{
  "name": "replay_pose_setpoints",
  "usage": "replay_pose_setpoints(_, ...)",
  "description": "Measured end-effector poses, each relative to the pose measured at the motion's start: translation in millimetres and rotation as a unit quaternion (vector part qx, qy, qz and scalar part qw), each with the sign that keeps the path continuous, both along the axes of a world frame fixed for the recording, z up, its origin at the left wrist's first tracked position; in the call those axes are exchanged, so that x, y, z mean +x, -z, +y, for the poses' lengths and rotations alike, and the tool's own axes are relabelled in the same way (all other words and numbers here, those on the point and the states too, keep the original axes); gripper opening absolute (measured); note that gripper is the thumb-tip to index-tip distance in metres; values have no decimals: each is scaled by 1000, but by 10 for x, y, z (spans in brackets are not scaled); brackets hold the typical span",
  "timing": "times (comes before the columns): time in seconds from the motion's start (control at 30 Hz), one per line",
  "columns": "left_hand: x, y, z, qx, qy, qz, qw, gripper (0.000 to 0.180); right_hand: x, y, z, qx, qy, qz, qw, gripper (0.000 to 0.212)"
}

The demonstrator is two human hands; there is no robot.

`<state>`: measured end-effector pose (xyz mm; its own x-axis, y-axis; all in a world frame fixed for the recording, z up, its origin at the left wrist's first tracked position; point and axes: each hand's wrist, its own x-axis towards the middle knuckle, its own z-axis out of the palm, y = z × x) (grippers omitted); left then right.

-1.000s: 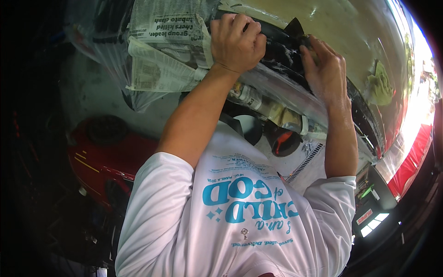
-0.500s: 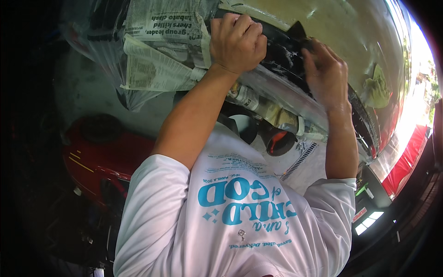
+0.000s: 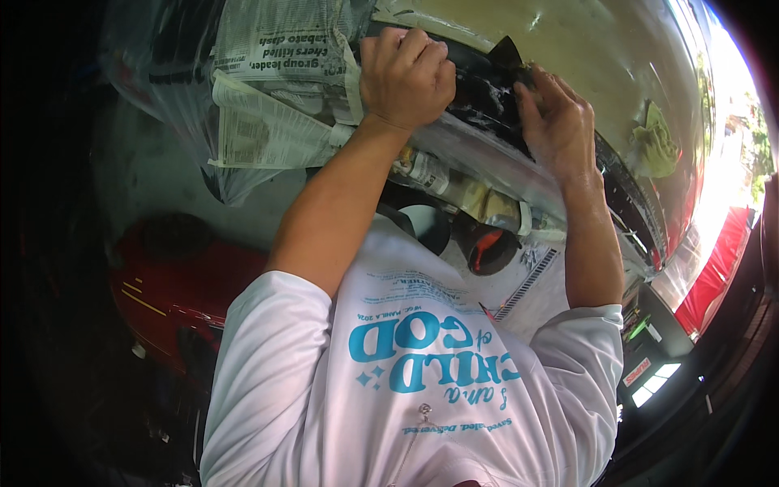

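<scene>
- Your right hand (image 3: 560,130) pinches a dark flap (image 3: 506,53), pointed corner exposed, where the black strip (image 3: 485,101) meets the tan panel (image 3: 600,49).
- The flap appears light, thin and flexible; hold it close behind the free corner.
- Your left hand (image 3: 408,79) curls over the strip; any grip cannot be confirmed.
- The white-smeared strip looks stiff, possibly slippery; brace along its edge.

Pale grey floor (image 3: 542,307) shows right of centre. Dark red, glossy car (image 3: 154,292) stands at left, in deep shadow. Right edge: bright daylight, green leafy foliage (image 3: 758,134), smooth red sheet (image 3: 716,274).
</scene>
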<state>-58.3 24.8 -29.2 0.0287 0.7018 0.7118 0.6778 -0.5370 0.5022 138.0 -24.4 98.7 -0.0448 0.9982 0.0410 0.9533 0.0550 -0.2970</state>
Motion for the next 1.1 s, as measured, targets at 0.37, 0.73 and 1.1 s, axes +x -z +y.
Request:
replay_pose_setpoints(0.37,10,-23,-21,-8,-8,-4,1000,7,-258,16,167,-26,-33,-13,999,28)
replay_pose_setpoints(0.73,-40,-8,-47,-11,6,-17,1000,8,-446,55,198,-4,-39,-23,999,27)
replay_pose_setpoints(1.1,-31,-20,-27,-4,18,-31,999,7,-435,86,281,1,-52,-5,999,27)
